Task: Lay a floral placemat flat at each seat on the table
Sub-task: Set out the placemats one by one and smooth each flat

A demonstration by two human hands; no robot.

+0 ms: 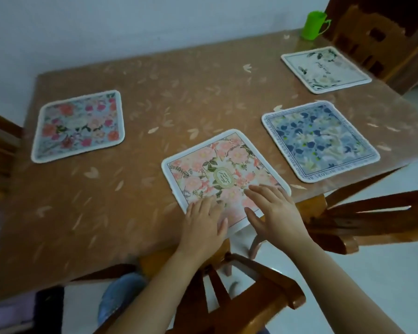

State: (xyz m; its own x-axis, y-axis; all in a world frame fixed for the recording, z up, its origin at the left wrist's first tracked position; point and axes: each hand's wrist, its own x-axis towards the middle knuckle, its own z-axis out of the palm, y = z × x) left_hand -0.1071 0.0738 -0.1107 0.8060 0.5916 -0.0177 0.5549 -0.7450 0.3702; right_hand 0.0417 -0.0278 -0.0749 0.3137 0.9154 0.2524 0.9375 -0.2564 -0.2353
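Our left hand [204, 220] and right hand [273, 210] press flat, fingers straight, on the pink placemat [217, 165]. Beyond our hands the rose placemat [77, 126], blue placemat [320, 141] and white placemat [326, 68] lie flat. We seem almost done.

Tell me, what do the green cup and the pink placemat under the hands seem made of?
The green cup looks like plastic: bright, slightly translucent, with a moulded handle. The pink placemat seems to be soft cloth, perhaps towelling: matte printed flowers and a fuzzy white bound edge.
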